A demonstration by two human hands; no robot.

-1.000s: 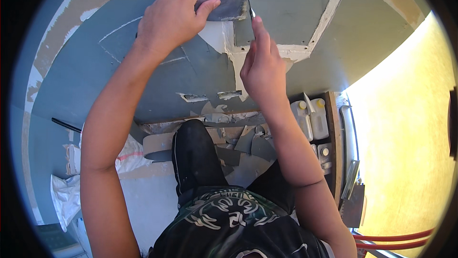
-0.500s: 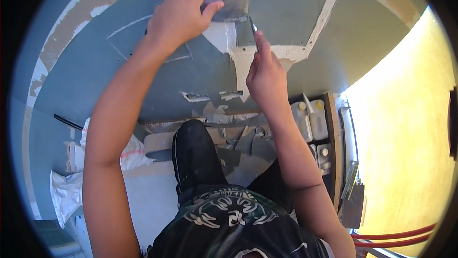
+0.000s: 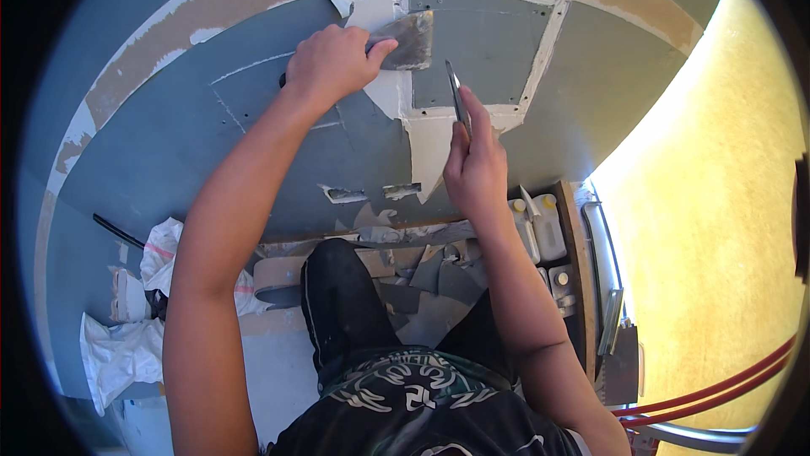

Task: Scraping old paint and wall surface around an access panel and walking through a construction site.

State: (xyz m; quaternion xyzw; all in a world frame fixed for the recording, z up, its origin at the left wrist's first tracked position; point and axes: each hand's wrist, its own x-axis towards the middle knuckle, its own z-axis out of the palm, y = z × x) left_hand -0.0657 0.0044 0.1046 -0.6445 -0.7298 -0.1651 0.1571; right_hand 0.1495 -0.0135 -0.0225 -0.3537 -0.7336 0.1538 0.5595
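My left hand [image 3: 329,68] is wrapped round the handle of a putty knife [image 3: 413,41]. Its broad, smeared blade lies against the wall, over the left edge of a square grey panel patch [image 3: 485,51] bordered by white filler. In my right hand [image 3: 478,165] is a slim metal-bodied utility knife [image 3: 458,95], pointing up, with the forefinger along it. The tip sits just right of the putty knife's lower corner, apart from it. Whether the tip touches the patch I cannot tell. Part of the putty knife's handle is hidden by my left hand.
Two slots [image 3: 344,195] are cut low in the grey wall [image 3: 278,152]. Torn board scraps [image 3: 439,266] lie below, around my knees. Plastic jugs [image 3: 548,228] stand in a wooden-sided recess at right. White sacks [image 3: 126,355] are at left; red hoses [image 3: 717,393] run lower right.
The utility knife's tip has moved away from the putty knife's corner, and my right hand has drawn back. The putty knife stays at the patch's left edge. The whole view has shifted slightly.
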